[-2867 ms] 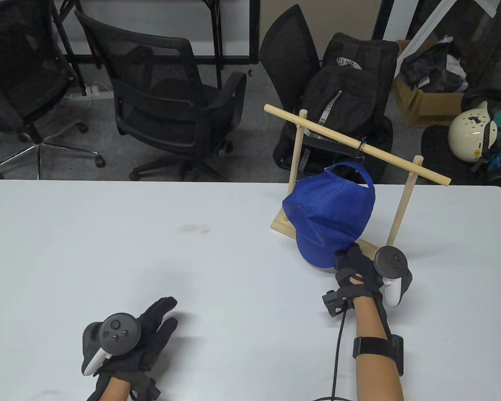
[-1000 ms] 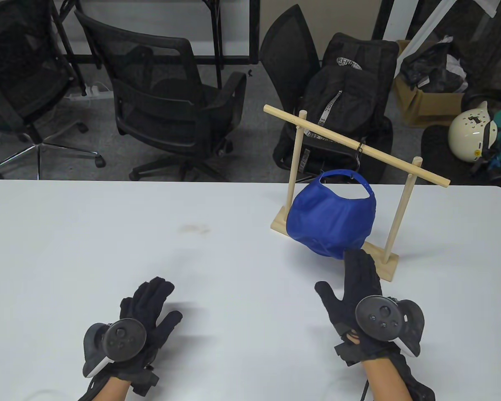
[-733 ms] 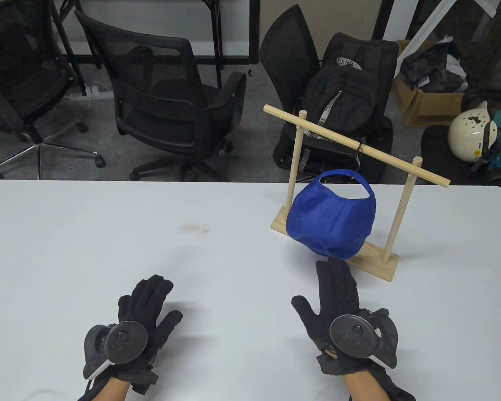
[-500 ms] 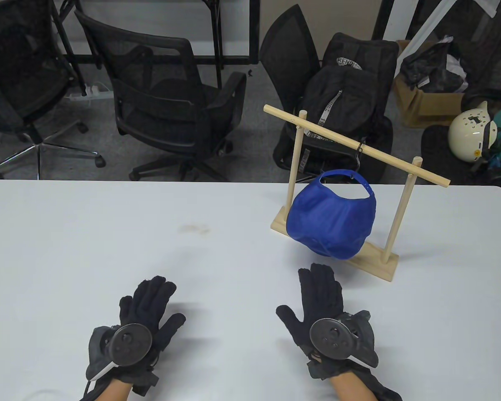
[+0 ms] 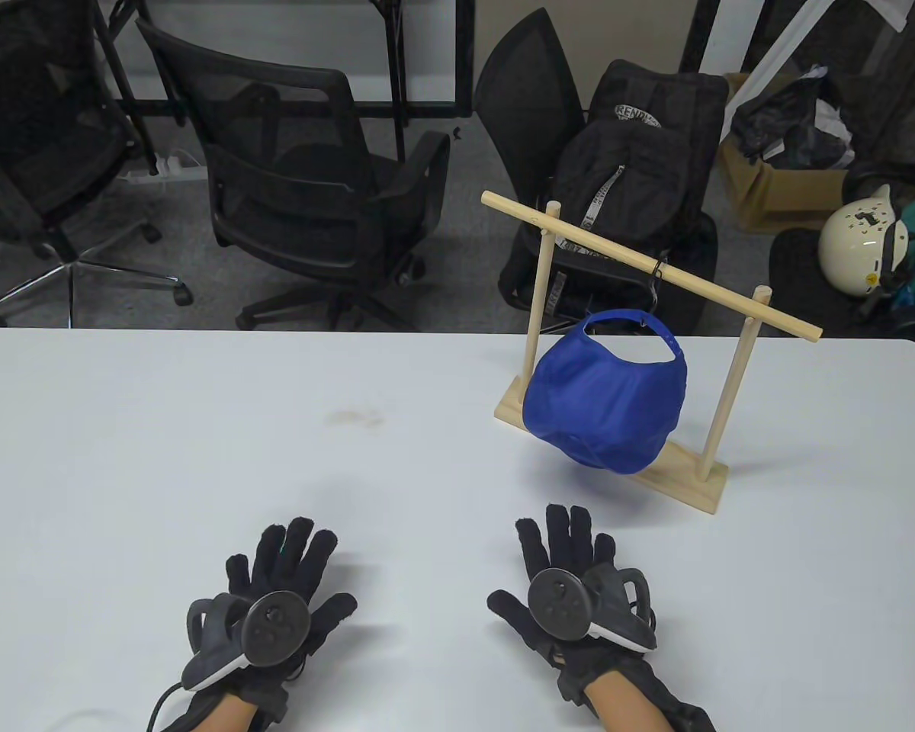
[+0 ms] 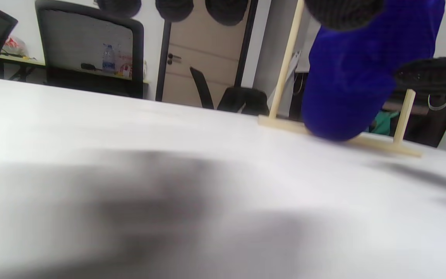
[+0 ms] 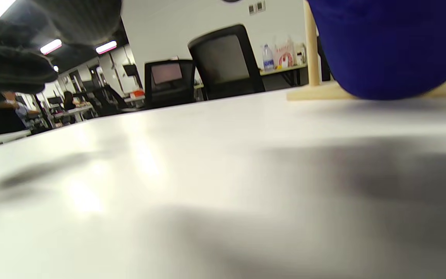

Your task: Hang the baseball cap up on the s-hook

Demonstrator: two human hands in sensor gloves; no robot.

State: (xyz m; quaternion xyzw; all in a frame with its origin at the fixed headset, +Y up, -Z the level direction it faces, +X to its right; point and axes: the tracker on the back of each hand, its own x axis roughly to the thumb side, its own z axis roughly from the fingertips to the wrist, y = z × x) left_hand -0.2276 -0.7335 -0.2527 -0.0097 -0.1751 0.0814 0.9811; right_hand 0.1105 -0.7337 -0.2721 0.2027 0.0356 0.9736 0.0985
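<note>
Right hand point(image 5: 572, 602) withdrew onto white table point(image 5: 198, 427); chairs point(image 5: 305, 191) behind.

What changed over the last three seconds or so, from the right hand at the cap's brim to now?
The right hand let go of the blue cap and drew back toward the table's near edge, fingers spread. The cap dropped slightly and now hangs by its back strap from the s-hook. The left hand shifted slightly right and spread its fingers. The wooden rack stayed put.
</note>
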